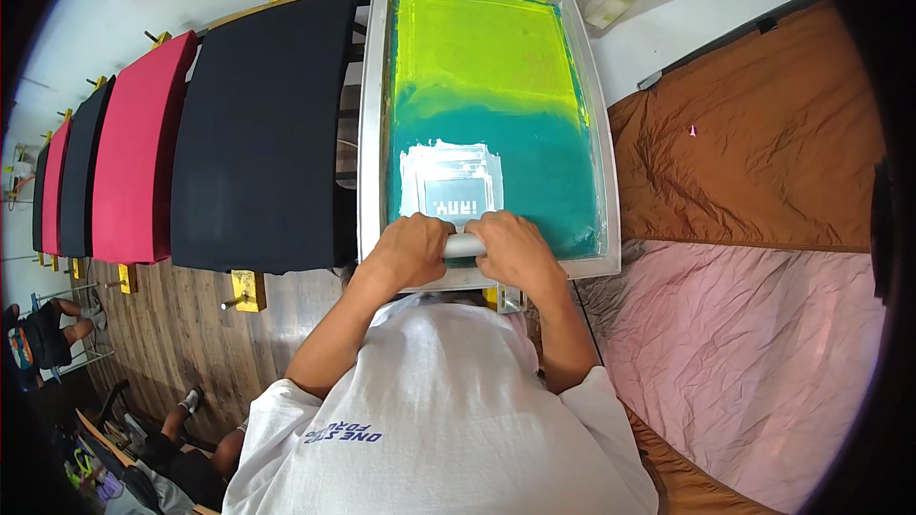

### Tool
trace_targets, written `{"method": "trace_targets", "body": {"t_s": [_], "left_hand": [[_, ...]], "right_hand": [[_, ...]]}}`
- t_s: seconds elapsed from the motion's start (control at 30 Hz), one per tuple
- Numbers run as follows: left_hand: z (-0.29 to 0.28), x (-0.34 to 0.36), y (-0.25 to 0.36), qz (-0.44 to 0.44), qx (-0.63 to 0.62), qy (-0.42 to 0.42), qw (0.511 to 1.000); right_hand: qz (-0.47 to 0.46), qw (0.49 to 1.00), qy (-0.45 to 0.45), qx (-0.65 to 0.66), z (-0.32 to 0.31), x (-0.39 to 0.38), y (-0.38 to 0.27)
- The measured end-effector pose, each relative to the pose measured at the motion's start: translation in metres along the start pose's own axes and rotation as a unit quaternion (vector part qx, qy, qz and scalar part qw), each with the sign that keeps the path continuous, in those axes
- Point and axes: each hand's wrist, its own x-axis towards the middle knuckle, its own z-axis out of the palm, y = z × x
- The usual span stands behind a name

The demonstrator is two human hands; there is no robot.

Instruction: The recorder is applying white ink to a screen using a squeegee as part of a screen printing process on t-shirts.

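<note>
An aluminium-framed printing screen [491,119] lies in front of me, yellow-green at its far part and teal nearer, with a patch of white ink [450,164] around a small lettered stencil at lower left. A pale metal squeegee [465,246] lies across the screen's near end, just below that patch. My left hand [413,246] grips its left part and my right hand [509,246] its right part, both with fingers wrapped over it. The squeegee's blade is hidden.
A row of platens with black [258,133] and pink [138,153] fabric runs leftward, on yellow brackets [248,294]. Brown [735,143] and pink [725,343] sheets lie at the right. Other people's legs [176,420] show at lower left, over a wood floor [181,343].
</note>
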Motion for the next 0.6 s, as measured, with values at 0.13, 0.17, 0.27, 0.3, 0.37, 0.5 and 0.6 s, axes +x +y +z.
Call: {"method": "trace_targets", "body": {"t_s": [0.13,0.17,0.27,0.3,0.37,0.5,0.6], "left_hand": [[-0.016,0.014,-0.005,0.006,-0.03,0.03,0.999],[-0.019,0.021,-0.008,0.003,-0.028,0.046,0.999],[-0.023,0.034,-0.011,-0.003,-0.014,0.123,0.992],[-0.017,0.039,-0.017,0.004,-0.011,0.157,0.987],[-0.003,0.041,-0.024,0.033,-0.025,0.194,0.98],[0.028,0.013,-0.013,0.063,-0.002,0.258,0.964],[0.04,-0.017,0.0,0.049,0.004,0.221,0.974]], "right_hand": [[0.006,1.0,-0.024,0.012,-0.019,0.019,0.0],[0.002,1.0,0.002,0.004,-0.021,0.026,0.001],[0.01,0.999,0.038,-0.022,-0.014,0.048,0.012],[0.003,0.995,0.082,-0.05,-0.011,0.052,0.014],[0.021,0.996,0.064,-0.052,-0.006,0.052,0.014],[-0.006,0.994,0.106,-0.019,0.016,0.02,0.01],[0.002,0.995,0.102,0.003,0.029,-0.011,-0.004]]}}
